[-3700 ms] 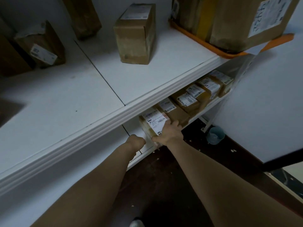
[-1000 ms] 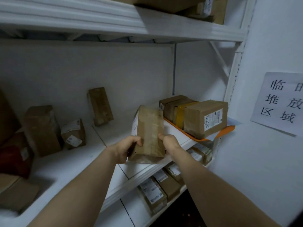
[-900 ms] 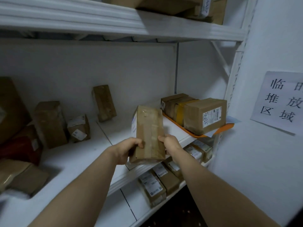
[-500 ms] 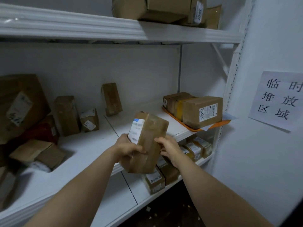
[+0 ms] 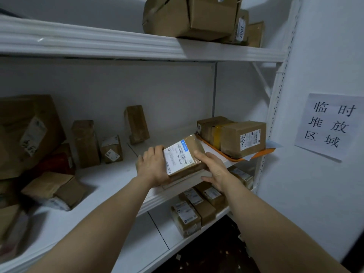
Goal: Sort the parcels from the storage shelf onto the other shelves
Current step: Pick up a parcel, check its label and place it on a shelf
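Observation:
I hold a brown cardboard parcel (image 5: 189,154) in front of the middle shelf (image 5: 110,180), its white barcode label turned up toward me. My left hand (image 5: 153,166) grips its left side, fingers curled over the far edge. My right hand (image 5: 213,166) holds the right side, the forefinger lying across the top and the thumb underneath. On the bottom shelf (image 5: 157,239) below, a row of labelled parcels (image 5: 194,209) stands on edge.
An orange tray (image 5: 250,155) with several boxes sits at the right end of the middle shelf. Loose parcels (image 5: 84,142) stand and lie to the left. More boxes (image 5: 193,14) fill the top shelf. A white wall with a paper sign (image 5: 329,125) closes the right side.
Since 3.7 s ago the parcel came off the bottom shelf and up to the middle shelf. In the last second both hands turned it so its label faces up.

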Demonstrator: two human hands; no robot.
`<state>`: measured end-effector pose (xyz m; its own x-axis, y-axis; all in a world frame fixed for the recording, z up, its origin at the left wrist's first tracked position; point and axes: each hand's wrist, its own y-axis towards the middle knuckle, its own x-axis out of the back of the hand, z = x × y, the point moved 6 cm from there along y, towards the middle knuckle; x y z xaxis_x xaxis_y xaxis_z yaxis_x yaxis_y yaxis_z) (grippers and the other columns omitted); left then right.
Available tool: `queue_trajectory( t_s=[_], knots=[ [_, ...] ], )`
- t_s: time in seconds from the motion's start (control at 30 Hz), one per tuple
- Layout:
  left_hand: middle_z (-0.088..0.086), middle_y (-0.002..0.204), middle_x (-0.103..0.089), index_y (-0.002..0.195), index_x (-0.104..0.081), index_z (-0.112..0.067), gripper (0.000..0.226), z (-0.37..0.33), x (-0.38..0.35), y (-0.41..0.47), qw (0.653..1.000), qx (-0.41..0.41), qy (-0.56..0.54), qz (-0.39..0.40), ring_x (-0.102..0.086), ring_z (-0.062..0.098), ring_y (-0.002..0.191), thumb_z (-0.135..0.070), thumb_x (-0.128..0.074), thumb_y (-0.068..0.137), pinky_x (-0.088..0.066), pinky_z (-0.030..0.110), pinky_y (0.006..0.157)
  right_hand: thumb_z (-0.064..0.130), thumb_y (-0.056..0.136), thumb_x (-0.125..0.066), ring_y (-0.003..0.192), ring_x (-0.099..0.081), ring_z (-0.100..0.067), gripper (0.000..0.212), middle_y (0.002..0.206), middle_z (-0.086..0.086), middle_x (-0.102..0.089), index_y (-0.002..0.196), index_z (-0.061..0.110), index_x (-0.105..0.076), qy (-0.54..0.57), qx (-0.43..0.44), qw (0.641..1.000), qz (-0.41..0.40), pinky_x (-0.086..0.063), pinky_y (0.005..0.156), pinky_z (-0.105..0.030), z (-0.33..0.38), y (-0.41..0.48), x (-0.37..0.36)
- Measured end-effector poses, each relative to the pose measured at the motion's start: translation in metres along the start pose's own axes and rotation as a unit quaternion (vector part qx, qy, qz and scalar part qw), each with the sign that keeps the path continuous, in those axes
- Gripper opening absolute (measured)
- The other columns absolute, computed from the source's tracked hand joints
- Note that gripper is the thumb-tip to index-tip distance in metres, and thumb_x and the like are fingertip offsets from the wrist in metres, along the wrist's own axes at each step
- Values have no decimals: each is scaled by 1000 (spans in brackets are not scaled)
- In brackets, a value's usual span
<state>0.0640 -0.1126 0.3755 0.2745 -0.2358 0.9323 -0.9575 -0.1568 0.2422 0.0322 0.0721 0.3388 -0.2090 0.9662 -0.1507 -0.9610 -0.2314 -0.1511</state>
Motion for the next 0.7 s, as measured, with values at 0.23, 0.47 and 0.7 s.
queue_trajectory(
  t_s=[0.23,0.47,0.7],
  knots=[
    [20,151,-5,150,5,-28,112,31,-5,-7,979,152,-136,-12,-8,36,143,-13,-76,74,-22,49,116,4,75,-76,103,-64,-23,63,113,-14,-65,129,8,-43,55,23,998,28,-53,94,-40,-3,-2,-30],
    [19,100,-62,114,-54,-8,45,48,-13,-31,663,380,-634,113,-58,37,106,-46,-41,93,-44,51,95,-14,59,-81,111,-60,-30,97,123,-14,-52,131,25,-29,42,29,998,30,-55,90,-47,-19,0,-43],
    [13,81,-61,80,-55,-10,39,40,-6,-45,663,344,-646,159,-58,29,77,-48,-55,90,-48,44,81,-15,61,-79,116,-54,-29,104,123,-8,-51,136,31,-24,-3,-7,998,67,-51,95,-53,-39,-4,-62]
  ],
)
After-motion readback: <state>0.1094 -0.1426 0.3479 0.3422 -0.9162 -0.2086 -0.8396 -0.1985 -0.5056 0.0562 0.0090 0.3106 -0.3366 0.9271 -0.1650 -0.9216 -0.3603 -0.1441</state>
